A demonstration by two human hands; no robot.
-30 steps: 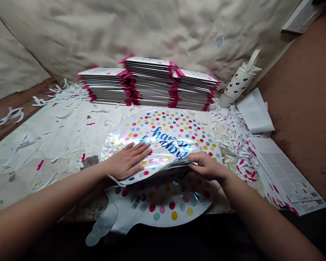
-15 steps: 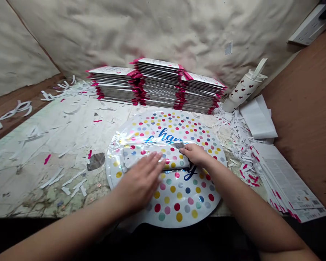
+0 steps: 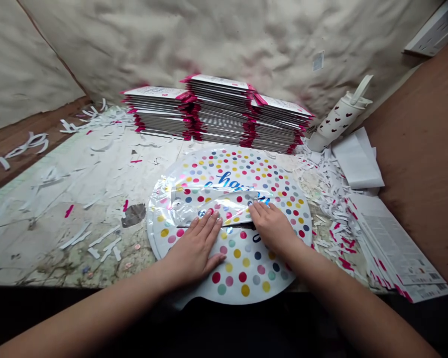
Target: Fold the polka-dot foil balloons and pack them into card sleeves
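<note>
A round foil balloon [image 3: 242, 276], white with multicoloured dots and blue lettering, lies flat at the table's front edge. Across its middle rests a folded dotted foil balloon [image 3: 194, 199], a long narrow shiny packet. My left hand [image 3: 194, 243] is spread, its fingertips on the packet's near edge and its thumb out over the dots of the round balloon. At the packet's right end my right hand [image 3: 274, 223] presses down with stretched fingers side by side. Its thumb is hidden, and the hand covers part of the lettering.
Three stacks of pink-edged packets [image 3: 222, 112] stand at the back. To their right is a white tumbler [image 3: 338, 122] with hearts. Printed cards [image 3: 399, 248] and white sheets [image 3: 358, 159] lie at the right. Paper scraps [image 3: 104, 248] litter the table, with more beside the cards.
My right hand has gone from pinching the packet's far right corner to pressing flat on its right end. My left hand has shifted slightly nearer me, its fingers more spread.
</note>
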